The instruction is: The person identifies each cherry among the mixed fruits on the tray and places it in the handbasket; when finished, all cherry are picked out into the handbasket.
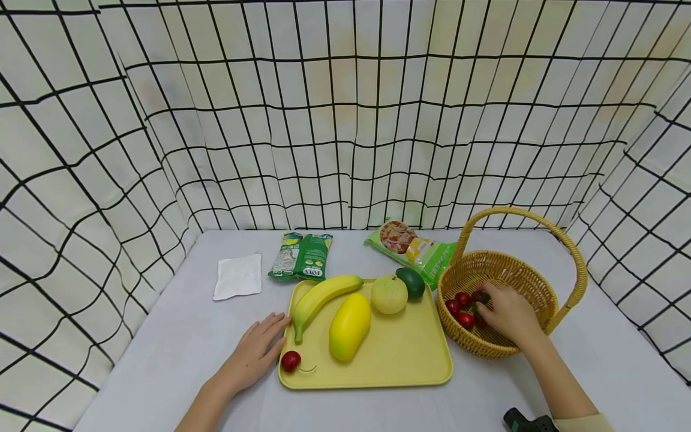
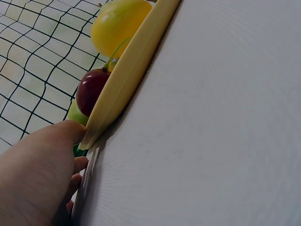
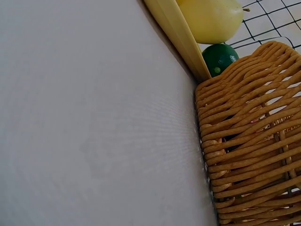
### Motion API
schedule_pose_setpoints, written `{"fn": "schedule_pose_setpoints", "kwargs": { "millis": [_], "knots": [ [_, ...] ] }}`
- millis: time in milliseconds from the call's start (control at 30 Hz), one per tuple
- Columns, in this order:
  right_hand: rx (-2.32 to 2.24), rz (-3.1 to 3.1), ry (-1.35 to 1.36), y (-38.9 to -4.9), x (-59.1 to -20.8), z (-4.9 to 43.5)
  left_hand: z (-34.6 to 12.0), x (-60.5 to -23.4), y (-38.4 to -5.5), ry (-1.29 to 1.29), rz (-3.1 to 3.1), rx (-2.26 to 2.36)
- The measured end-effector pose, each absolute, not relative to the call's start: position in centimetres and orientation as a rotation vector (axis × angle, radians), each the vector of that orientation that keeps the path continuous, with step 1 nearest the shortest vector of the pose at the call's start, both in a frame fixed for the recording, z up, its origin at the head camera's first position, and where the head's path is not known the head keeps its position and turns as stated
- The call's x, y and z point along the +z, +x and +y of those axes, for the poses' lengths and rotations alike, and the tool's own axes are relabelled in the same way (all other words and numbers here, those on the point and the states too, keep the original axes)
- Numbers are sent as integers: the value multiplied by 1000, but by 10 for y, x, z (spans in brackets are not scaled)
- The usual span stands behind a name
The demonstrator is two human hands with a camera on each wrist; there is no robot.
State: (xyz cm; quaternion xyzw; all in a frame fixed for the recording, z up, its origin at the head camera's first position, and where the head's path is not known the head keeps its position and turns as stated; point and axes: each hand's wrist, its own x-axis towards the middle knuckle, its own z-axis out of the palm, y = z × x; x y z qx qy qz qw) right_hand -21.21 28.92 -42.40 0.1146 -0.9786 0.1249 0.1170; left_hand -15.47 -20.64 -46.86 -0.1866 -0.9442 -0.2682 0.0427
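My left hand (image 1: 258, 353) lies with relaxed fingers at the left edge of a yellow tray (image 1: 396, 366). In the left wrist view its thumb (image 2: 70, 132) touches the tray's rim. Close to those fingers, a dark red cherry (image 1: 291, 361) with a stem sits in the tray's near left corner. A banana (image 1: 318, 300), a yellow mango (image 1: 349, 327), a pale round fruit (image 1: 389, 294) and a dark green fruit (image 1: 411, 283) share the tray. Inside the wicker basket (image 1: 486, 351), my right hand (image 1: 510, 315) pinches a dark cherry (image 1: 479, 296) beside several red cherries (image 1: 465, 320). Basket weave hides that hand in the right wrist view.
Behind the tray lie a green snack packet (image 1: 303, 257) and a longer green packet (image 1: 412, 249). A white cloth square (image 1: 238, 277) is at the left. The basket's tall handle (image 1: 580, 270) arches over it. Black netting (image 1: 345, 144) encloses the table.
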Motion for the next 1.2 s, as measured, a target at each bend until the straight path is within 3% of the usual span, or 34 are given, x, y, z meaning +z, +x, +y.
{"fn": "schedule_pose_setpoints", "kwargs": {
  "millis": [1200],
  "knots": [
    [442,-2941,410,-216,-429,289,-207,-471,-155,-572,-2873,-817]
  ]
}}
